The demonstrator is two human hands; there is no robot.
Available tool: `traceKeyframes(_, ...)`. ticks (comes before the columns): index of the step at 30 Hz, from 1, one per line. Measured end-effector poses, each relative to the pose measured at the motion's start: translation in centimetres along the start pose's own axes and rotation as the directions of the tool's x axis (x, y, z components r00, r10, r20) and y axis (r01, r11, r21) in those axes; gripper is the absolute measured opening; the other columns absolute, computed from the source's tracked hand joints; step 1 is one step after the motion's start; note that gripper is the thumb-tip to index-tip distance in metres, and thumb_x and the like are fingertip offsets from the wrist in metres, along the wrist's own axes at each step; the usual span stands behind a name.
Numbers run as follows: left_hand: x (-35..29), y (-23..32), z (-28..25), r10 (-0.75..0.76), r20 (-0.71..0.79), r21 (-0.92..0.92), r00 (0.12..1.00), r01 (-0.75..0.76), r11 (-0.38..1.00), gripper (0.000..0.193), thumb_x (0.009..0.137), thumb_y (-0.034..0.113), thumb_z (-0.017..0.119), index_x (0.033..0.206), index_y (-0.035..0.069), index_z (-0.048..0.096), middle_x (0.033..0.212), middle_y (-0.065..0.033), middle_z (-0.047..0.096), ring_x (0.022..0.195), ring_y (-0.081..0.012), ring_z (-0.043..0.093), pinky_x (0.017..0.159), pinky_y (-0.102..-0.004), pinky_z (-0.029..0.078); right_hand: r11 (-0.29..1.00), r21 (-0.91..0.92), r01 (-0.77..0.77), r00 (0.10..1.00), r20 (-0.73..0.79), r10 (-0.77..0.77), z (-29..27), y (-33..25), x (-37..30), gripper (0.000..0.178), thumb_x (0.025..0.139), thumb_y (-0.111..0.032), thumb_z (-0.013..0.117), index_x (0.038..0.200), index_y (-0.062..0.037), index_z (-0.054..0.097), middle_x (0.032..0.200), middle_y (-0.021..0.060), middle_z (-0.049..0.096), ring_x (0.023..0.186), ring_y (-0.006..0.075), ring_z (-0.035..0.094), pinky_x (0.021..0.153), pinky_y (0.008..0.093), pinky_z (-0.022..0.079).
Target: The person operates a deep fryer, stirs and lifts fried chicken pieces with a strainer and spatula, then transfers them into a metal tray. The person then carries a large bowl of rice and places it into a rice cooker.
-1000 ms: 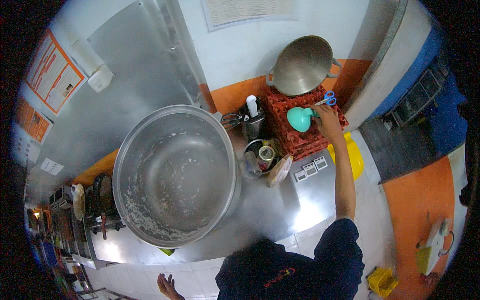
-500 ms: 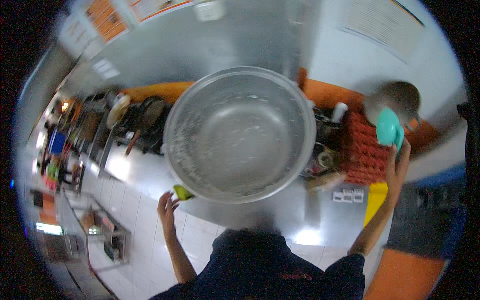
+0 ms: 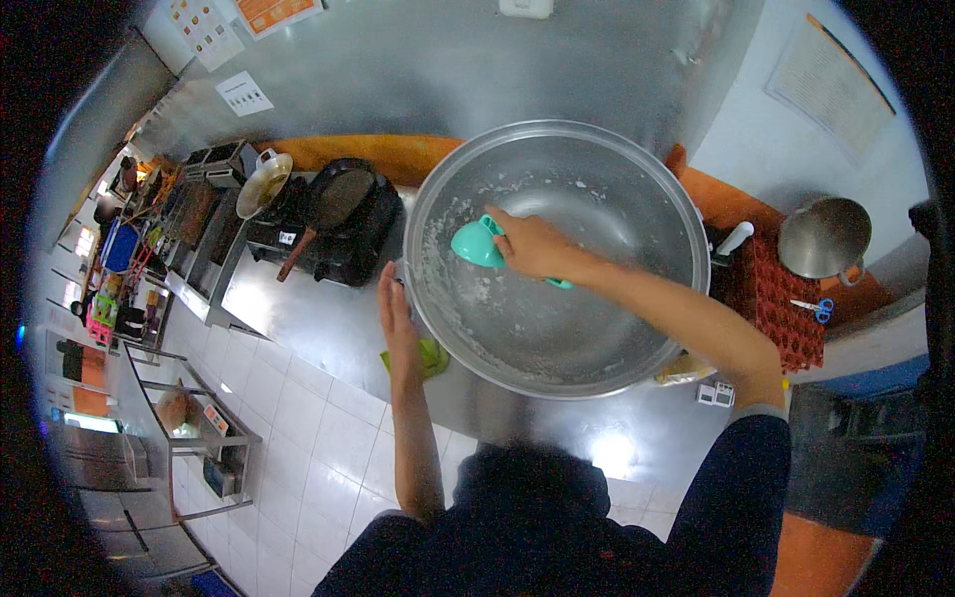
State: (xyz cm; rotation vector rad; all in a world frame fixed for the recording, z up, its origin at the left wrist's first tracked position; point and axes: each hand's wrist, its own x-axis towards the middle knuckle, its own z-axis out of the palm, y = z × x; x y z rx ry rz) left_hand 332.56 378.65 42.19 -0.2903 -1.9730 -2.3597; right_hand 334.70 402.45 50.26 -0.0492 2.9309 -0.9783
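Note:
A large round metal pot (image 3: 557, 338) stands on the counter, its inner wall spotted with white bits. My right hand (image 3: 532, 247) reaches in over the right rim, closed on a turquoise plastic scoop (image 3: 476, 245). The scoop is tilted near the pot's left inner wall, and the end of its handle shows below my palm. My left hand (image 3: 396, 303) is upright along the pot's left outer side, fingers stretched out and holding nothing; whether it touches the metal I cannot tell. A green cloth (image 3: 430, 356) lies beside my left wrist, against the pot's base, partly hidden by the forearm.
Left of the pot are a black stove (image 3: 358, 244) with a dark frying pan (image 3: 343, 196), and a two-handled pan (image 3: 265, 186). On the right, blue-handled scissors (image 3: 816, 309) rest on a red textured mat (image 3: 791, 338) near a metal bowl (image 3: 826, 239). Small white timers (image 3: 715, 394) sit up front.
My right hand has brought the scoop from above the red mat leftward into the pot. My left hand has moved up along the pot's side, away from the green cloth. The view has shifted.

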Motion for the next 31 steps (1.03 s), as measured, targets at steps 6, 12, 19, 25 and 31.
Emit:
traceKeyframes(6,0.2,-1.2,0.1,0.158,0.039,0.237,0.987,-0.163,0.958,0.046,0.103,0.022,0.036,0.146,0.004,0.032,0.15,-0.0122,0.033,0.14,-0.0251,0.028,0.115,-0.0358,0.019,0.983,-0.174,0.061,0.976,-0.197,-0.095,2.9,-0.2,4.8,0.053,0.095,-0.016,0.048,0.141,0.0056,0.031,0.079,0.0281,0.063,0.075,0.0423,0.064,0.071,0.0514,0.049)
traceKeyframes(12,0.3,-0.7,0.8,0.149,0.051,0.189,0.988,-0.156,0.97,0.044,0.103,0.021,0.034,0.144,0.004,0.034,0.145,-0.0151,0.039,0.134,-0.0258,0.036,0.111,-0.035,0.025,0.997,-0.076,0.016,0.98,-0.194,-0.031,3.5,-1.7,4.8,0.054,0.094,-0.014,0.049,0.14,0.0074,0.03,0.075,0.0267,0.063,0.072,0.044,0.064,0.068,0.0515,0.05)
traceKeyframes(19,0.5,0.1,1.4,0.1,0.086,0.139,0.991,-0.111,0.984,0.043,0.104,0.022,0.033,0.143,0.005,0.035,0.141,-0.0145,0.041,0.127,-0.0232,0.042,0.107,-0.0337,0.031,0.992,-0.115,-0.044,0.982,-0.188,0.022,7.0,-1.9,3.4,0.07,0.081,0.001,0.058,0.144,0.0044,0.026,0.074,0.0274,0.063,0.074,0.0434,0.066,0.067,0.0513,0.053)
traceKeyframes(25,0.0,0.1,1.8,0.045,0.05,0.05,0.998,-0.047,0.998,0.043,0.104,0.023,0.032,0.143,0.005,0.035,0.142,-0.0149,0.04,0.129,-0.0238,0.04,0.108,-0.0341,0.029,0.966,-0.253,-0.049,0.996,0.06,0.066,13.3,-0.3,2.4,0.081,0.074,0.001,0.064,0.145,0.0014,0.026,0.078,0.0277,0.064,0.074,0.0423,0.066,0.066,0.051,0.053)
traceKeyframes(31,1.4,0.3,0.2,0.017,0.041,-0.086,0.999,-0.014,0.996,0.054,0.102,0.033,0.039,0.148,0.007,0.027,0.153,-0.0107,0.027,0.141,-0.027,0.025,0.115,-0.0387,0.019,0.985,-0.17,-0.024,0.999,0.029,0.029,7.0,-0.1,4.5,0.088,0.077,-0.009,0.068,0.149,-0.0021,0.019,0.09,0.0285,0.065,0.09,0.0401,0.066,0.077,0.0494,0.054)
